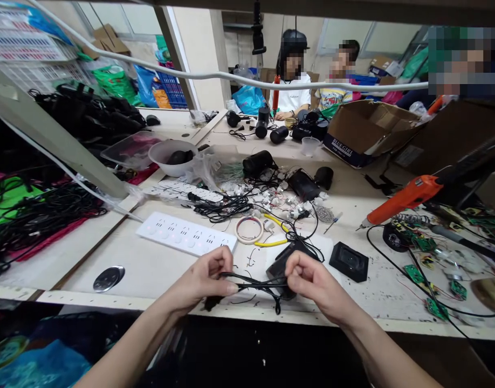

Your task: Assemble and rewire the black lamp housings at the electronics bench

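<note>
A black cable point(255, 284) stretches in several strands between my two hands, above the front edge of the bench. My left hand point(211, 277) pinches one end of the strands between thumb and fingers. At the other end, my right hand point(310, 277) is closed on the same cable. A small loop hangs down near the right fingers. Behind my right hand lies a black box-shaped housing point(279, 264), partly covered by it. To its right rests a black square part point(348, 261) with a recessed middle.
A white power strip point(186, 234), a tape roll point(249, 230) and yellow-handled pliers point(272, 243) lie beyond my hands. An orange electric screwdriver point(405, 200) hangs at right above green circuit boards point(415, 269). Cables and small parts clutter the middle. People sit across the bench.
</note>
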Demonstrator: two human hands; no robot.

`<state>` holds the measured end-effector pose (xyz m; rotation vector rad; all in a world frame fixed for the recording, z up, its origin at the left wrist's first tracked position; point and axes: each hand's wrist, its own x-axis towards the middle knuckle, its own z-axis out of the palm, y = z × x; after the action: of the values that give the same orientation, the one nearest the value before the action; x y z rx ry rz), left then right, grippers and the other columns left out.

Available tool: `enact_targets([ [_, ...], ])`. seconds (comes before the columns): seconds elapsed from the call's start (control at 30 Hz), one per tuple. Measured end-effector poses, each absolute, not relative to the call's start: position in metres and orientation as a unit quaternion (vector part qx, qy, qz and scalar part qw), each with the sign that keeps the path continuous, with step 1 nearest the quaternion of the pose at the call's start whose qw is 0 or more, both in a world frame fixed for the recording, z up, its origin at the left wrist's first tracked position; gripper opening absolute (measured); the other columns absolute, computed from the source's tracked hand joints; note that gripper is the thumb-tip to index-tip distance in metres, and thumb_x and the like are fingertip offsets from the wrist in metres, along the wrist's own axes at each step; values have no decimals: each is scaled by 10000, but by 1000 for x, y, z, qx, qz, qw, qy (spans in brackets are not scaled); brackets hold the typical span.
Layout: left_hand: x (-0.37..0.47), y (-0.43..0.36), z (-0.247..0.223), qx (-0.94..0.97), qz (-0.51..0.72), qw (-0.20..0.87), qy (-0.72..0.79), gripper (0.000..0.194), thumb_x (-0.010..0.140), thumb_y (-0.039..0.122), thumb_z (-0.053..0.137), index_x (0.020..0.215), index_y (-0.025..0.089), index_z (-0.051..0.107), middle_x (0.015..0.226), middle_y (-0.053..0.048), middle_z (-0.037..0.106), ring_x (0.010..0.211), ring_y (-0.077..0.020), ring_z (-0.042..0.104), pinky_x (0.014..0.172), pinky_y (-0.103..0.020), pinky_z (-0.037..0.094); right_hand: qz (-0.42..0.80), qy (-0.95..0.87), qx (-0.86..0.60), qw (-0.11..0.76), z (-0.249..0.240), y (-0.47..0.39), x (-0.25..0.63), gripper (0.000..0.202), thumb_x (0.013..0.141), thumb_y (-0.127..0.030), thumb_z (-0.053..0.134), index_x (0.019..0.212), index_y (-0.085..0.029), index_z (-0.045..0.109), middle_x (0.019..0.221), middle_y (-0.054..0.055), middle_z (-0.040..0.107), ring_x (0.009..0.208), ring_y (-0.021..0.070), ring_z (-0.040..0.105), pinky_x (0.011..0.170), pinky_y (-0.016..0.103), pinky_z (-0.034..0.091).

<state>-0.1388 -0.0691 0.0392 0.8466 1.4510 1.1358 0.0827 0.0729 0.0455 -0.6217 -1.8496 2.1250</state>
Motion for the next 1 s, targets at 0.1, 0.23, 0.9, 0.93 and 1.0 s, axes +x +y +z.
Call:
enact_targets([
  [0.1, -146, -75, 38, 364, 457, 502, 637, 429, 606, 398, 820, 739, 197, 465, 653, 74, 442, 602, -84, 389, 553, -208, 290, 710, -650, -243, 122, 43, 77, 89, 407, 787, -553, 737, 884, -186, 592, 613, -87, 374, 547, 85, 317, 531, 218, 284],
  [0.23, -139, -77, 37, 342, 470, 472, 663, 388, 667, 422, 774, 731, 194, 467, 651, 78, 424, 586, -79, 386, 550, -207, 308, 672, -685, -252, 128, 43, 71, 90, 364, 832, -515, 687, 1011, -201, 650, 772, -17, 532, 666, 125, 498, 599, 238, 428],
  [0.9, -167, -104, 27, 530, 294, 302, 736, 261, 832, 471, 622, 830, 226, 713, 764, -33, 686, 705, -191, 637, 622, -253, 503, 451, -830, -217, 247, 33, 37, 103, 242, 968, -299, 518, 1090, -183, 692, 868, 67, 687, 738, 169, 650, 707, 278, 551],
  [0.93, -172, -105, 27, 539, 289, 270, 743, 263, 834, 472, 619, 871, 230, 716, 821, -45, 702, 759, -207, 658, 669, -269, 526, 438, -816, -248, 284, 35, 44, 110, 212, 962, -287, 529, 1041, -192, 702, 837, 55, 683, 695, 158, 645, 666, 264, 545],
  [1.0, -175, -105, 27, 562, 287, 210, 747, 256, 842, 445, 615, 979, 248, 706, 981, -61, 708, 911, -233, 673, 804, -306, 546, 408, -770, -335, 359, 39, 60, 128, 173, 948, -295, 562, 946, -207, 710, 789, 37, 676, 629, 142, 630, 582, 239, 527],
])
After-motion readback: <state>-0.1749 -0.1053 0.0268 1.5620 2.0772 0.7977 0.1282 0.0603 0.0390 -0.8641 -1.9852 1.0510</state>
